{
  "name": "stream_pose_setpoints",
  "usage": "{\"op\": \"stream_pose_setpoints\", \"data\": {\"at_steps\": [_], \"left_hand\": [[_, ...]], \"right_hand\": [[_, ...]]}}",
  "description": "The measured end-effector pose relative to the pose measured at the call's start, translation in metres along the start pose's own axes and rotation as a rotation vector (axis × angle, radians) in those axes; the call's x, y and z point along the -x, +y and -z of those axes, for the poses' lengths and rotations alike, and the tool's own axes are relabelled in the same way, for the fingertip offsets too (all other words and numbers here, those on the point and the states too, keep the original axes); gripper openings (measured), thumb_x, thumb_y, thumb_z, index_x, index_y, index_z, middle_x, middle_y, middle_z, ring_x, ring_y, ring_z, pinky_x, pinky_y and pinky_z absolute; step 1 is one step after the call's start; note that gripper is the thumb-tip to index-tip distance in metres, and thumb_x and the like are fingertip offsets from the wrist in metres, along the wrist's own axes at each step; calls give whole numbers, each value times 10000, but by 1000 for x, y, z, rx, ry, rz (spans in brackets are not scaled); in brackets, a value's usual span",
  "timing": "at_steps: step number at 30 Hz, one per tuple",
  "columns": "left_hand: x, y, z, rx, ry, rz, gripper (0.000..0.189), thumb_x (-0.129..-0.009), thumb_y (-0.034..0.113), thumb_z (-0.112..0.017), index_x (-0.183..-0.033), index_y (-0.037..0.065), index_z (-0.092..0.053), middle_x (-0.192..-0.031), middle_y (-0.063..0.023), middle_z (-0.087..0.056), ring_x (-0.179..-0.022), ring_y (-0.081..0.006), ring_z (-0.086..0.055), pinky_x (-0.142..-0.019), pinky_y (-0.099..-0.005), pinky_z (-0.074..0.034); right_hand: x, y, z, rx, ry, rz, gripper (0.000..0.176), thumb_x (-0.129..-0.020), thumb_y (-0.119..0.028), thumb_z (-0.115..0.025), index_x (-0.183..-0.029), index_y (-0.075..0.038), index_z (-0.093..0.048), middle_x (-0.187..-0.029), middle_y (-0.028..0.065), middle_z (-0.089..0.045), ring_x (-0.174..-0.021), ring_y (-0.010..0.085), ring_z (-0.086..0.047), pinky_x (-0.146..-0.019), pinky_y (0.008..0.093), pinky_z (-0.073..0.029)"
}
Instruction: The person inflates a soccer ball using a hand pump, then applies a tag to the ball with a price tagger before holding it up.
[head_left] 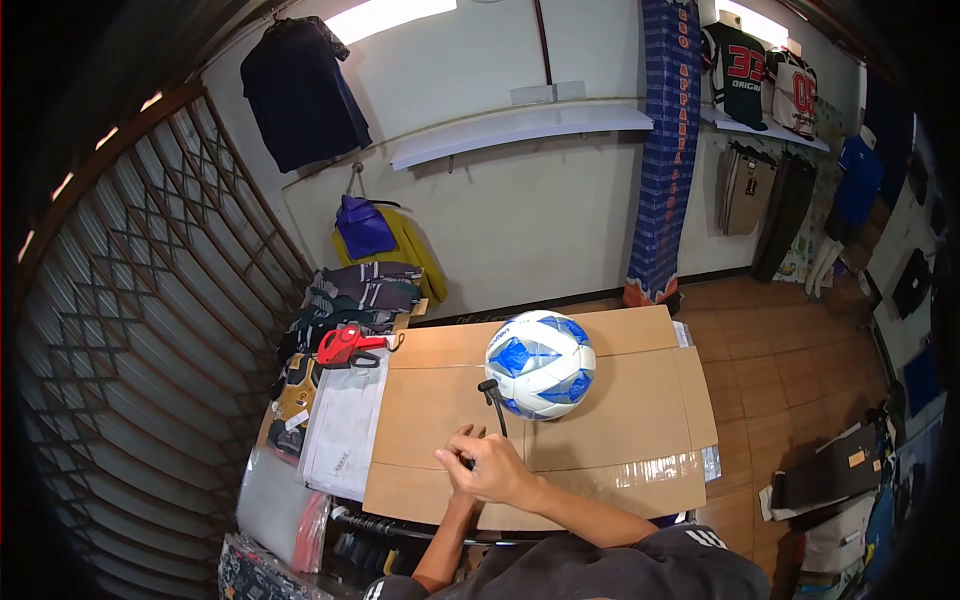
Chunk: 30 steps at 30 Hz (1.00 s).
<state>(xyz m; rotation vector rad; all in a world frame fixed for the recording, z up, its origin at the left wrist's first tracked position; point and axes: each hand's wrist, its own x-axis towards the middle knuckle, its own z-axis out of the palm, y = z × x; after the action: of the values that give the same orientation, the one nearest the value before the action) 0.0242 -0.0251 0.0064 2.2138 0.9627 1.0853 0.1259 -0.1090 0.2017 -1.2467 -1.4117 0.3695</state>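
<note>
The ball (540, 365) was white with blue patches. The gun-shaped tool (347, 345) was red and black, the cardboard (440, 400) plain brown. A blue-patterned column (663, 150) carried reddish lettering; the hanging bag (366, 225) was purple, the cloth behind it (425, 260) yellow-green.

We wear a dark top (600, 578), charcoal to near black, its cloth plain across the part that shows. Its short sleeves leave our forearms bare. Narrow white stripes sit side by side on our right sleeve (685, 550); white striping also marks our left sleeve (398, 588), partly cut off below. Our left hand (464, 440) and right hand (497, 471) are bare.
</note>
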Motion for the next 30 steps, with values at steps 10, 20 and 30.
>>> {"op": "stream_pose_setpoints", "data": {"at_steps": [10,20,30], "left_hand": [[1,-19,-13,306,-16,81,441,-1012,217,-668,-1404,34,-582,-1450,-159,-567,-1360,-315,-553,-1128,-477,-442],[-3,12,8,-116,35,-140,412,-972,265,-673,-1354,113,-685,-1376,-139,-609,-1326,-357,-545,-1108,-514,-401],[-17,10,23,292,-187,-41,426,-1009,266,-644,-1377,52,-654,-1415,-164,-585,-1315,-332,-557,-1073,-474,-446]], "right_hand": [[21,46,-14,65,-37,-73,286,-989,-273,-720,-874,-12,-696,-664,206,-651,-535,378,-629,-526,435,-484],[5,-55,44,-87,-53,59,283,-973,-273,-772,-890,-8,-715,-660,169,-659,-519,308,-629,-519,379,-487],[0,1,15,0,-36,-60,320,-981,-223,-747,-751,-17,-663,-604,200,-591,-539,395,-613,-530,435,-471]]}}
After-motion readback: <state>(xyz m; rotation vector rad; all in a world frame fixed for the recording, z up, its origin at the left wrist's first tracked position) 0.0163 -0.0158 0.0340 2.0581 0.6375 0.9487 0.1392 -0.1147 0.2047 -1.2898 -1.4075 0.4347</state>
